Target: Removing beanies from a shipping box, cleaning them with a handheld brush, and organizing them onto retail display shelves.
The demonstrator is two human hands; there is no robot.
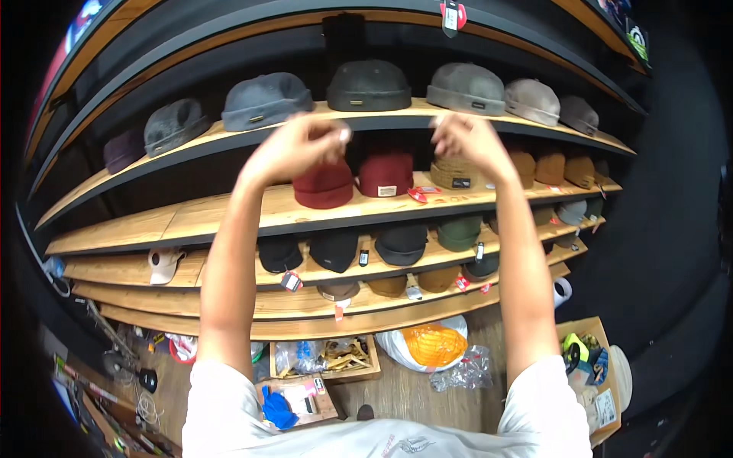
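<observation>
Both my arms reach up toward the hat shelves. My left hand (305, 146) is in front of the top shelf's edge, above a dark red beanie (324, 185). Its fingers are curled and smeared by motion; a pale spot shows at the fingertips. Opposite it, my right hand (467, 141) is blurred too, fingers bent, just over a tan knitted beanie (449, 174). I cannot make out anything held in either. Between the hands, behind them, sits a dark grey brimless cap (369, 85). Below that stands a second dark red beanie (386, 175).
Lower wooden shelves carry black, green and brown hats, including a green beanie (459, 233), plus a pale peaked cap (164, 265). On the floor are an open box of packets (376, 369), a white bag with orange contents (387, 343), clear plastic wrap (464, 369) and a cardboard box (586, 330).
</observation>
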